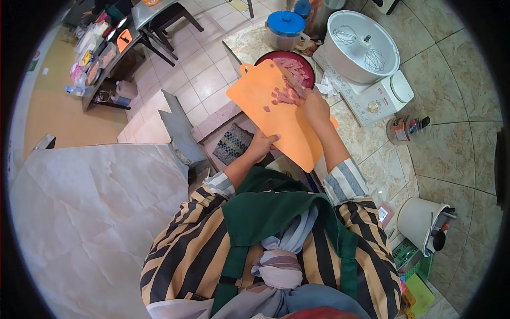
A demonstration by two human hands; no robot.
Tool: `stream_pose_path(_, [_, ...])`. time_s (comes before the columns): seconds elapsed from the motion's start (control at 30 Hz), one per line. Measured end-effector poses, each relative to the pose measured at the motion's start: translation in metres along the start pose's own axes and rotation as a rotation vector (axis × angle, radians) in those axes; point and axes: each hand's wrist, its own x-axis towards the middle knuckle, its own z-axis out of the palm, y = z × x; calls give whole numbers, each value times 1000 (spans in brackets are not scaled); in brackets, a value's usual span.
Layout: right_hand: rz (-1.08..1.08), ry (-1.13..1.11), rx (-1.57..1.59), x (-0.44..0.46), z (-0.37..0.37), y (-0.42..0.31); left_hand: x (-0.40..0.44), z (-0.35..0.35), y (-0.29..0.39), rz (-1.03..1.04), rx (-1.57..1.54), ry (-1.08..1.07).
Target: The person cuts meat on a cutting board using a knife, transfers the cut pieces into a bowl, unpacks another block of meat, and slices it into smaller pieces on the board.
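Observation:
An orange cutting board is held tilted, its far end over the rim of a red bowl. My left hand grips the board's near left edge, thumb on top. In my right hand is a knife, its blade across the board among pieces of chopped pink meat. More chopped meat lies in the bowl. The knife's handle is mostly hidden by my fingers.
A white stand mixer with whisks in its bowl stands right of the red bowl. Behind are a blue-lidded pitcher and metal canisters. A glass jar and a white bucket of utensils sit along the wall.

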Motion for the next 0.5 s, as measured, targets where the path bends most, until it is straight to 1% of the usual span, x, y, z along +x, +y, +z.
stream_pose_path(0.13, [4,-69,-13,2,-14,5,0,-2,2,8,-67,-6])
stream_pose_path(0.2, [-38,6,-11,-12,-18,6,-4,1,9,-8,-102,-8])
stream_pose_path(0.23, [-38,0,-13,-22,-22,9,-5,4,15,9,-144,-4])
stream_pose_path(0.3, [-267,1,142,-49,-30,16,-7,3,21,21,-191,6])
stream_pose_path(0.33, [-270,-3,142,-61,-33,19,-6,-1,22,12,-200,-6])
stream_pose_path(0.4, [-370,-150,97,-76,-40,26,-4,-10,25,5,-211,-15])
stream_pose_path(0.5, [-370,-140,126,-73,-25,43,-5,-19,26,17,-177,-41])
